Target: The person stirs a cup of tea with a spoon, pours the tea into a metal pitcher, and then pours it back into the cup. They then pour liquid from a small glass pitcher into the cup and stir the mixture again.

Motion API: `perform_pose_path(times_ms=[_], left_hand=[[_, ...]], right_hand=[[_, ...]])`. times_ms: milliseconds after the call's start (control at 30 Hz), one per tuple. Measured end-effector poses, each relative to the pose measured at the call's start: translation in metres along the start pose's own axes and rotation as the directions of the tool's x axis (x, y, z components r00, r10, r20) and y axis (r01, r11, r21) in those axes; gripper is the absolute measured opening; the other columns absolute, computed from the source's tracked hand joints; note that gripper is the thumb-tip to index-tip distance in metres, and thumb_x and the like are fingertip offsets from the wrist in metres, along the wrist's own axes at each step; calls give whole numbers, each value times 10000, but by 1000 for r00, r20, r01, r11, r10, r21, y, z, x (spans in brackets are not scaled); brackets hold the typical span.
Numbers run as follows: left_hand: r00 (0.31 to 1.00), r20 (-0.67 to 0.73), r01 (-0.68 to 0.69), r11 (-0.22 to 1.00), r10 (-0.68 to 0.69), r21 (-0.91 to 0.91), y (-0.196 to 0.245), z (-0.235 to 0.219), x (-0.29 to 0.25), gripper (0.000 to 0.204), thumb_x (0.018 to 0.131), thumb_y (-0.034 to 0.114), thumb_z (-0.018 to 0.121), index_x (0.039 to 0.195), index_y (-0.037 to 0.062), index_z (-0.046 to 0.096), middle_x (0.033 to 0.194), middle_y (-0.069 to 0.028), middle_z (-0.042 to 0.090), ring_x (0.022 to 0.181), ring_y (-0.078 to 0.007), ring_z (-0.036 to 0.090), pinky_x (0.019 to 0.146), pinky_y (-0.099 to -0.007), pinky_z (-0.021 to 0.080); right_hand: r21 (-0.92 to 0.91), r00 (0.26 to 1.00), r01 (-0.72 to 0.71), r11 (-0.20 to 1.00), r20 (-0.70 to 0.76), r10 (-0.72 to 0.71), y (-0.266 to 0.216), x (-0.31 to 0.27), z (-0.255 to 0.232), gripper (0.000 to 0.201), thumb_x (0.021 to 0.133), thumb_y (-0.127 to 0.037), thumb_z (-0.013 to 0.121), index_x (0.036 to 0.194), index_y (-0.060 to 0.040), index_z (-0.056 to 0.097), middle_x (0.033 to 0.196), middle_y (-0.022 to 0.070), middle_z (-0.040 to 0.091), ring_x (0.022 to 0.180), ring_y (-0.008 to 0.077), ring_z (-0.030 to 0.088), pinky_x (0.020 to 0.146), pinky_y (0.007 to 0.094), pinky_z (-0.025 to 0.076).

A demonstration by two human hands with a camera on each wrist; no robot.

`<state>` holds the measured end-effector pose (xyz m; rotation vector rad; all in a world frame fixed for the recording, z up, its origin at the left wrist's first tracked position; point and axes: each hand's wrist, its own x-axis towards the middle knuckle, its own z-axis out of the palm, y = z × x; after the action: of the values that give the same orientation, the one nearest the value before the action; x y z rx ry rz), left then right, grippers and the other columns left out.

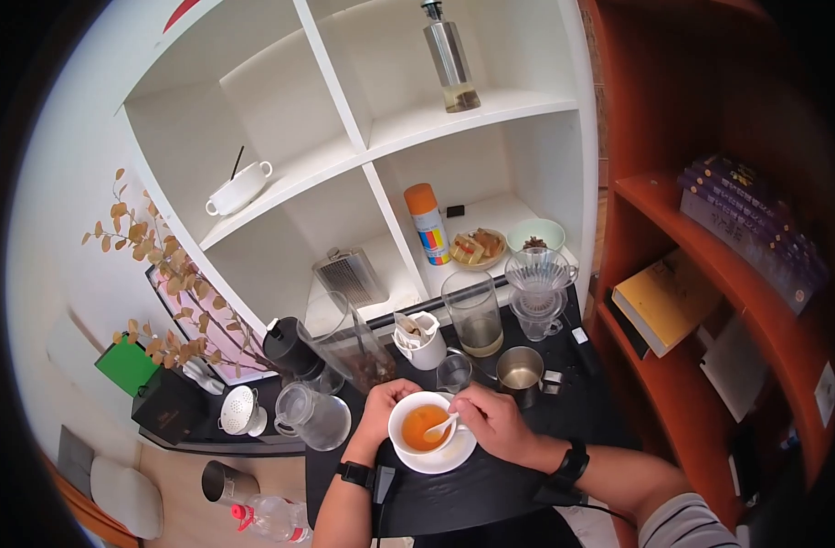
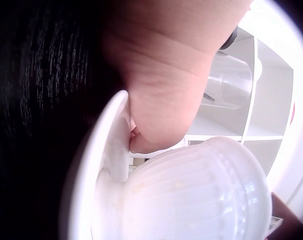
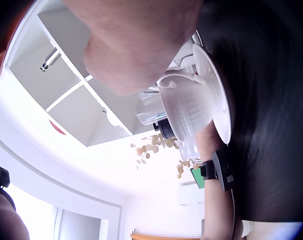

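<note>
A white teacup (image 1: 398, 438) with amber liquid stands on a white saucer (image 1: 463, 449) over the black table. My left hand (image 1: 381, 410) is at the cup's left side; in the left wrist view its thumb (image 2: 159, 135) reaches over the saucer's rim, gripping it beside the ribbed cup wall. The fingers beneath the saucer are mostly hidden. With curled fingers, my right hand (image 1: 497, 422) pinches the handle of a white spoon (image 1: 437, 430), whose bowl dips into the liquid. The cup's handle (image 3: 179, 75) shows below that hand in the right wrist view.
Behind the cup stand a white mug (image 1: 421, 347), a small glass (image 1: 454, 372), a metal cup (image 1: 520, 369) and a tall glass (image 1: 473, 320). A glass pitcher (image 1: 313, 418) is left of my left forearm. White shelving (image 1: 363, 157) rises at the back.
</note>
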<state>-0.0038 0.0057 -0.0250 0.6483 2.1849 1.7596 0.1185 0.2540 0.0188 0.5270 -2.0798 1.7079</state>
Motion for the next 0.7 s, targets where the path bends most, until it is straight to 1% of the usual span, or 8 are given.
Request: perform_pose_path(times_ms=[67,133,167,233,500,600,667,700], left_hand=[[1000,1,9,1000,-9,4,0,0,0,156,919,68,831,1037,0,756,907,-16,762,807,-63,687,728,-223,542],[1000,-5,18,1000,-18,19,2,-1,0,159,912,55,831,1040,-3,756,916,-23,768,809,-66,692,736,-222,544],[1000,-1,27,999,-27,22,2,-1,0,159,912,55,831,1040,-3,756,916,-23,768,809,-66,692,736,-222,544],[1000,-2,20,1000,-20,-10,3,0,0,170,906,46,833,1048,-6,756,914,-23,769,806,-64,691,734,-219,543],[999,-11,38,999,-38,30,7,2,-2,188,893,39,838,1055,-9,755,915,-26,776,809,-69,697,732,-224,546],[999,-12,47,999,-47,25,8,2,-1,179,898,39,832,1053,-6,755,920,-27,777,811,-71,700,736,-229,550],[999,-11,51,999,-51,-1,10,2,-1,173,902,37,827,1055,-4,755,919,-26,777,812,-69,699,738,-229,551],[998,-7,61,998,-61,1,10,2,-2,173,902,37,827,1055,-4,755,919,-26,777,812,-69,699,738,-229,551]], right_hand=[[17,1000,20,1000,0,-20,0,0,1,143,1071,-136,648,1067,1,689,918,163,717,829,340,732,731,392,555],[-1,995,96,995,-30,-96,-3,2,1,129,1056,-127,673,1070,-1,696,903,163,708,805,342,721,715,392,550],[4,996,88,996,-34,-87,-2,3,1,129,1056,-127,673,1070,-1,696,903,163,708,805,342,721,715,392,550],[-26,988,140,990,-62,-142,0,5,1,120,1049,-117,682,1070,0,702,896,162,704,794,344,712,708,395,548],[-23,998,25,999,-53,-27,-1,2,1,140,1049,-132,681,1045,8,697,890,162,705,798,332,709,705,388,540],[14,999,4,1000,-32,-4,-2,0,1,152,1051,-142,681,1035,8,698,890,157,709,781,329,698,697,384,533],[117,999,-34,993,-5,35,-4,0,2,142,1050,-134,680,1040,6,704,897,151,713,780,329,689,706,385,531],[123,999,-42,992,-9,44,-5,0,1,142,1050,-134,680,1040,6,704,897,151,713,780,329,689,706,385,531]])
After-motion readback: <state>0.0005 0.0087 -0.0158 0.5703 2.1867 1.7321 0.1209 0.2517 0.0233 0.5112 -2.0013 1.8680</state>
